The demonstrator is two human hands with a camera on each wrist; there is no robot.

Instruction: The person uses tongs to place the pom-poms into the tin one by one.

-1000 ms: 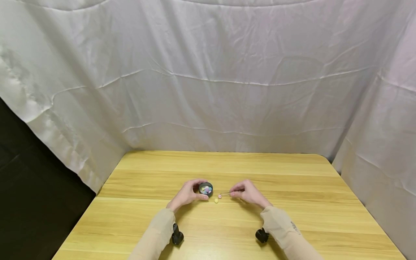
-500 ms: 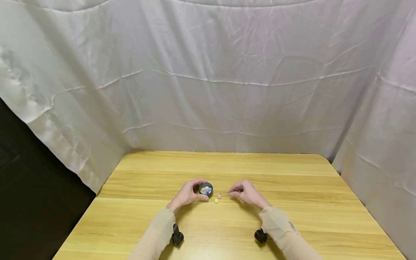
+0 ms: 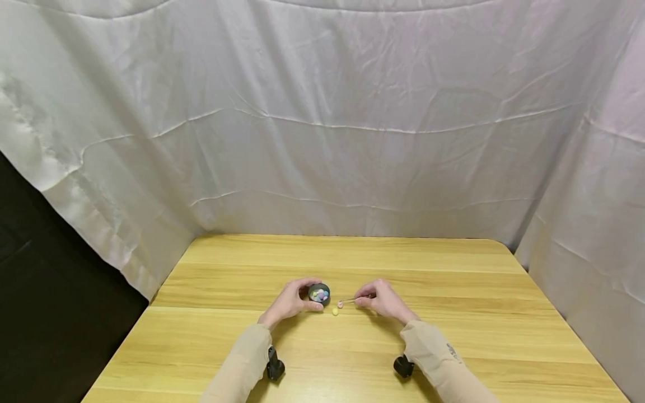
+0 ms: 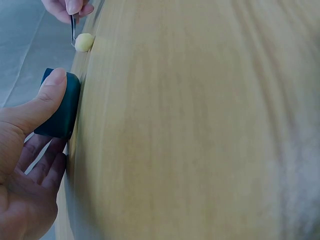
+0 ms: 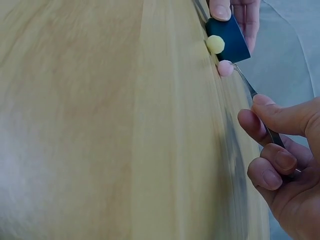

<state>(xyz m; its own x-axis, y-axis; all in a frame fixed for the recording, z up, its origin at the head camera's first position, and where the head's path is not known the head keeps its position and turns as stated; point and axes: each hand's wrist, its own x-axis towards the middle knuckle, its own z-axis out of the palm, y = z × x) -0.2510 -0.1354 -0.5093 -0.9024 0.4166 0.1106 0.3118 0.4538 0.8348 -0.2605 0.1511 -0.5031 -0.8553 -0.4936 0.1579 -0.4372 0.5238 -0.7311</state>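
My left hand point(image 3: 291, 299) grips a small dark bowl point(image 3: 326, 302) from its left side, thumb in front and fingers behind. Several pastel pompoms point(image 3: 319, 294) lie inside the bowl. In the right wrist view, my right hand point(image 5: 290, 160) pinches a pair of metal tweezers point(image 5: 245, 82) between thumb and fingers. Their bent tips are at a pink pompom point(image 5: 225, 68) just right of the bowl. A yellow pompom point(image 5: 215, 44) sits beside the pink one, on the near side; in the left wrist view this yellow pompom point(image 4: 84, 42) overlaps the tweezer tips.
The wooden table point(image 3: 322, 358) extends on all sides of the hands. Pale curtains point(image 3: 353, 168) hang behind it and at the sides, with a dark panel point(image 3: 50, 291) at the left. A black wrist camera point(image 3: 275, 366) is worn under each sleeve.
My right hand and the tweezers have shifted very slightly left, with the tips staying at the pink pompom. The left hand and bowl hold still.
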